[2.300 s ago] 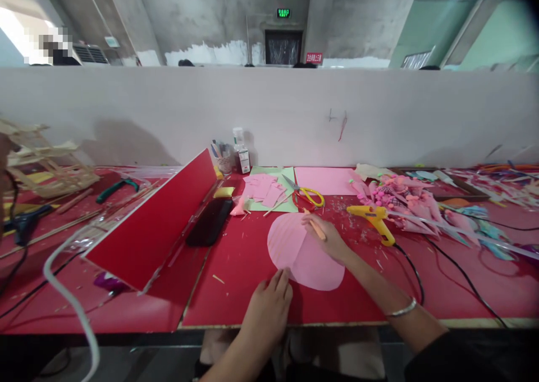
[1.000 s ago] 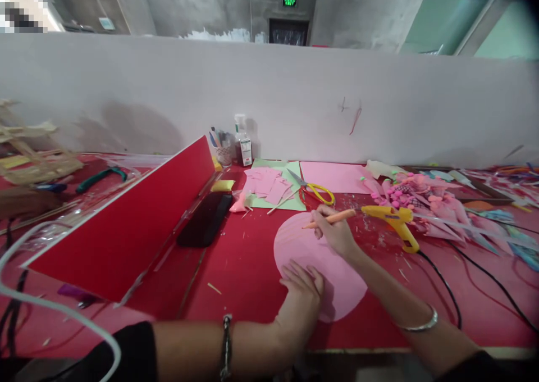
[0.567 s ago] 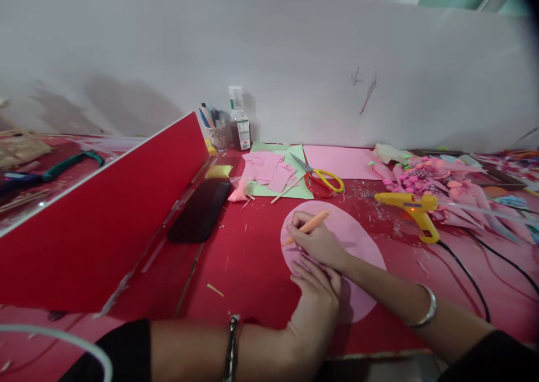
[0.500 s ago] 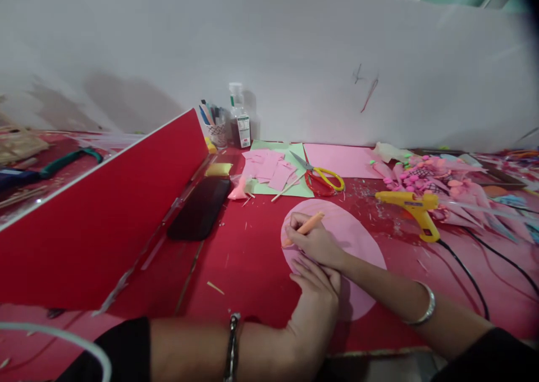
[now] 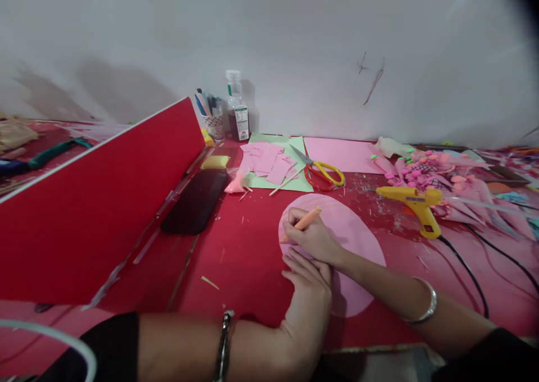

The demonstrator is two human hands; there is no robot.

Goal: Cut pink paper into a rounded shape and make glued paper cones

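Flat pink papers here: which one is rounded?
The large sheet under the left hand and right hand; its outline curves, while the oblong sheet by the wall and the small pieces on green paper have mostly straight edges.

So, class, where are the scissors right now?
In the head view, the scissors lie right of centre, beyond the person's right hand, partly over the green sheet.

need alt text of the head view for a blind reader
A person's right hand holds an orange pen to a rounded pink paper sheet while the left hand rests on it. Scissors lie beyond, a yellow glue gun to the right.
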